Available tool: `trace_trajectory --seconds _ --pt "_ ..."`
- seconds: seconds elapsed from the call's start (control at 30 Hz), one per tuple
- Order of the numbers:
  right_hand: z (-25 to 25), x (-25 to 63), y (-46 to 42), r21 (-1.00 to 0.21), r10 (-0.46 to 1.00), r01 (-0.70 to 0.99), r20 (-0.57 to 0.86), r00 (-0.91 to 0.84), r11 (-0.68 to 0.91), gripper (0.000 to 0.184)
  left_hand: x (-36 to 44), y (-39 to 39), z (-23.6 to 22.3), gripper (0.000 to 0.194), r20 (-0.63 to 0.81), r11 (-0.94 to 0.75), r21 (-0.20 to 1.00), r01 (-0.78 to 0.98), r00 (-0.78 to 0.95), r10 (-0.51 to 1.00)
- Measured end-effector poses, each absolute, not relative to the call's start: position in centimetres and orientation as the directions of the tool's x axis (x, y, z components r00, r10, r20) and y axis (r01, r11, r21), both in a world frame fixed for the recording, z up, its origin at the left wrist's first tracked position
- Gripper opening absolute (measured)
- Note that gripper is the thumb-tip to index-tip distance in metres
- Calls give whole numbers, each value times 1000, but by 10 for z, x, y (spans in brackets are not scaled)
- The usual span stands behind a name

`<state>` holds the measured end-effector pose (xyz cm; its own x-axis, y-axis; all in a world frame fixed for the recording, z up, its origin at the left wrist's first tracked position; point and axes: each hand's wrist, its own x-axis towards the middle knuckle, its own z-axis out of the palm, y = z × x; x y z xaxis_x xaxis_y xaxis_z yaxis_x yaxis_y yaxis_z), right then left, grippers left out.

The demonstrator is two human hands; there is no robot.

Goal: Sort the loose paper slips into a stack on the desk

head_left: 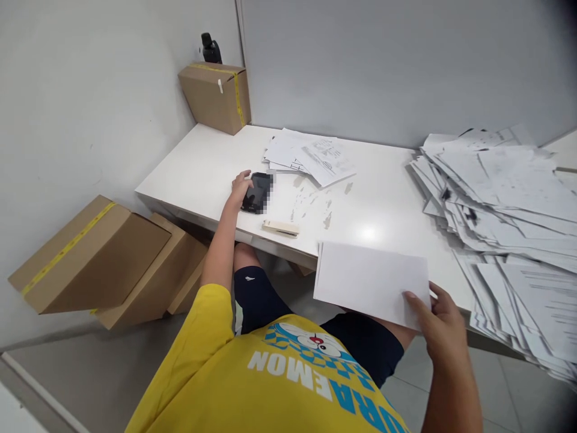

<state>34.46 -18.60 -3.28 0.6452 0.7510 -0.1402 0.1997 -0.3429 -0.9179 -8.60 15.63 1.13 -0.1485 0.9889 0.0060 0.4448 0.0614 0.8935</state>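
Note:
At the table's left part, my left hand (pixel 241 190) grips the left edge of a black smartphone (pixel 256 193), its thumb over the dark screen. One side of the phone is blurred by pixel blocks. A cream stapler (pixel 280 228) lies just in front of the phone, near the table's front edge. My right hand (pixel 444 322) pinches a thin stack of blank white paper sheets (pixel 372 279) by its right end, thumb on top and fingers underneath. These sheets extend over the front edge of the table, above my lap.
Printed papers (pixel 311 153) lie at the back of the white table (pixel 383 210). A large, messy paper pile (pixel 505 198) covers the right end. One cardboard box (pixel 216 99) stands in the back left corner, with a black bottle (pixel 211 49) behind it. More boxes (pixel 90 252) lean at lower left.

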Motion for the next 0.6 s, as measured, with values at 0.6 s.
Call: trace_trajectory --seconds 0.6 --pt "-23 337 -176 -879 690 114 -277 668 -463 76 -87 161 -4 40 129 -100 953 286 -83 988"
